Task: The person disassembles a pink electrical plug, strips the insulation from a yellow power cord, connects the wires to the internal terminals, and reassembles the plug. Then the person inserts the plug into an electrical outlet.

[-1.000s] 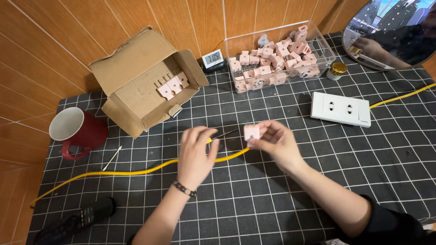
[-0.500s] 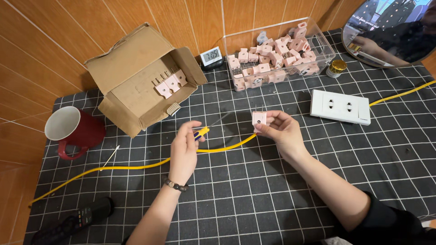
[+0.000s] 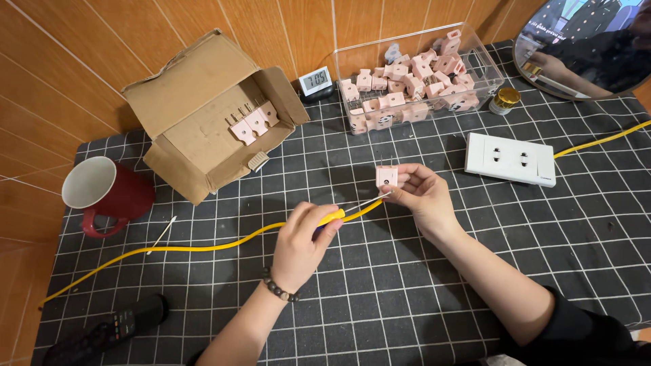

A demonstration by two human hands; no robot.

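Observation:
My right hand (image 3: 426, 200) pinches a small pink plug (image 3: 386, 177) with two metal prongs pointing up, a little above the black grid mat (image 3: 380, 318). My left hand (image 3: 305, 240) grips a yellow-handled screwdriver (image 3: 333, 217). Its thin metal tip reaches toward the underside of the plug. A yellow cable (image 3: 203, 247) lies on the mat and runs from the far left to under the hands.
An open cardboard box (image 3: 196, 122) at the back left holds pink plugs. A clear plastic bin (image 3: 475, 54) holds several more. Also present: a red mug (image 3: 108, 193), digital clock (image 3: 316, 81), white double socket (image 3: 510, 159), round mirror (image 3: 583, 47), small jar (image 3: 505, 100), remote control (image 3: 102, 332), cotton swab (image 3: 161, 234).
My hands were pressed together over the plug. They have drawn apart: the left hand moved back left with the screwdriver, the right hand lifted the plug slightly.

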